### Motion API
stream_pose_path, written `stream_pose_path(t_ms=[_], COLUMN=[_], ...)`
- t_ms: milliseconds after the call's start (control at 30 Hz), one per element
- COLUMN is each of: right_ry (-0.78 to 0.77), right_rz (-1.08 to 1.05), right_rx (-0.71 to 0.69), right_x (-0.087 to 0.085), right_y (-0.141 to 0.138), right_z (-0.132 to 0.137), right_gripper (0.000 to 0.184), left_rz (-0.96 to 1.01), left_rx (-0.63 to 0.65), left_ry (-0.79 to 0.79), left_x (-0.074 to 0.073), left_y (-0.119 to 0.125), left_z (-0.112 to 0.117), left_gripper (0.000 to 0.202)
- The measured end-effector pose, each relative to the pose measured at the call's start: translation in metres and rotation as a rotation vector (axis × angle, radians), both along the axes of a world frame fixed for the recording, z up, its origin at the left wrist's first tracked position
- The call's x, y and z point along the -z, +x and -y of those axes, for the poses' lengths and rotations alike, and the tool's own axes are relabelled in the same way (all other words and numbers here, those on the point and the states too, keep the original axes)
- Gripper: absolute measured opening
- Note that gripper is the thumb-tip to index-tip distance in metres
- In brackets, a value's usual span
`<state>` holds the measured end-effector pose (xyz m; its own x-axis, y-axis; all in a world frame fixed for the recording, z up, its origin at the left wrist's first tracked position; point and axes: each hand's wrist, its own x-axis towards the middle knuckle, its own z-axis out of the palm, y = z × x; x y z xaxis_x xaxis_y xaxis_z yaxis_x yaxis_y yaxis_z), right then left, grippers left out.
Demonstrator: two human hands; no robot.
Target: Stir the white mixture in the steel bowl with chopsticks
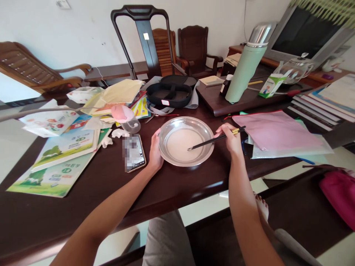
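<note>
A shallow round metal bowl (203, 129) rests on the dark table, with a whitish liquid (180, 142) covering its bottom. My left hand (156, 150) grips the bowl's left rim, the thumb at the edge and the other fingers mostly hidden. In my right hand (231, 138) is a pair of black chopsticks (206, 142) with gold bands near the top. Their tips dip into the liquid close to the middle of the bowl. Left of the bowl lies a phone (135, 152), its screen partly blurred out.
Books (61, 151), crumpled tissue (107, 142) and a pink-lidded clear cup (126, 118) lie left. Behind the bowl is a black case (169, 94). A green thermos (246, 72) stands on a raised board; a pink pouch (277, 129) lies right. The table's front edge runs below my forearms.
</note>
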<state>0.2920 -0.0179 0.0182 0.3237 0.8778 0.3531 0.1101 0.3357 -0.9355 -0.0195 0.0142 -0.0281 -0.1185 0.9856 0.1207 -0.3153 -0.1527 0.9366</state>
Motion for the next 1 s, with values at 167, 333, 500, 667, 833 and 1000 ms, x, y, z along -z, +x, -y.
stream_pose_path(t_ms=[167, 333, 500, 667, 833, 1000], right_ry=[-0.011, 0.046, -0.040, 0.013, -0.015, -0.040], right_rz=[0.090, 0.013, 0.086, 0.069, 0.034, 0.087], right_rx=[-0.087, 0.080, -0.107, 0.070, -0.019, -0.033], right_x=[-0.0007, 0.0038, -0.0002, -0.0004, -0.0007, -0.0055], right_y=[-0.0022, 0.0043, -0.0017, 0.0025, 0.0006, -0.0041], right_z=[0.0000, -0.0025, 0.0004, -0.0003, 0.0015, 0.0026], right_gripper=[0.054, 0.055, 0.054, 0.055, 0.059, 0.057], left_rz=[-0.001, -0.017, -0.007, -0.020, -0.022, -0.002], left_rx=[0.001, -0.003, 0.007, 0.002, -0.001, -0.005], left_ry=[0.009, 0.014, 0.025, 0.020, 0.012, 0.005], left_x=[0.0009, 0.0005, 0.0003, 0.0008, 0.0017, 0.0030], left_y=[0.0001, 0.0005, 0.0008, 0.0009, 0.0011, 0.0018], left_z=[-0.0004, -0.0001, 0.0001, 0.0000, -0.0001, -0.0001], left_gripper=[0.065, 0.064, 0.069, 0.065, 0.068, 0.068])
